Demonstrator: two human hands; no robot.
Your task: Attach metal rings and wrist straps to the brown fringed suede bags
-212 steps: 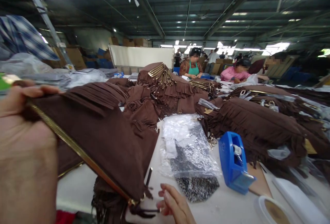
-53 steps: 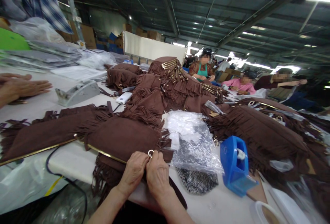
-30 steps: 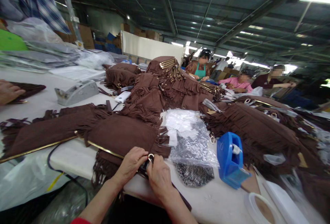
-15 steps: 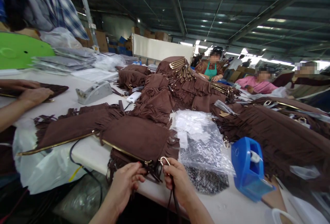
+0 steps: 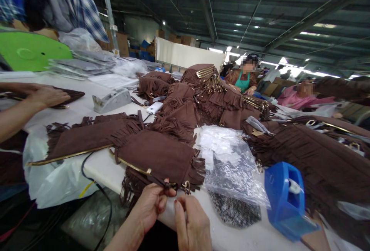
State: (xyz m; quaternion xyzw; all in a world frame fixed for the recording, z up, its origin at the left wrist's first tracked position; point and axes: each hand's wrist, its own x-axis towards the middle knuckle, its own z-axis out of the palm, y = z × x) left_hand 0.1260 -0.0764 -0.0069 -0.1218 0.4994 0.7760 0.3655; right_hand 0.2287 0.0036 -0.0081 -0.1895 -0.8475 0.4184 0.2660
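A brown fringed bag [image 5: 156, 150] with a gold zipper lies at the table's front edge. At its near right corner, my left hand [image 5: 153, 204] pinches a dark strap end with a small metal fitting. Close by on the right, my right hand [image 5: 192, 222] is held with its fingers bent together; whether anything is between them is hidden. A gold clasp [image 5: 185, 186] rests at the bag's corner, just above my right hand. Another brown bag [image 5: 89, 137] lies to the left.
A blue tape dispenser [image 5: 285, 201] stands right of a clear plastic bag [image 5: 231, 162]. Grey dispenser [image 5: 112, 100] and a phone-like white object [image 5: 154, 107] lie behind. Bags are piled at centre [image 5: 185, 104] and right [image 5: 312, 158]. Another person's hands [image 5: 46, 96] are at left.
My left hand now has the strap end, and the gold clasp is out of my right hand, which has moved lower. The view has shifted slightly left.
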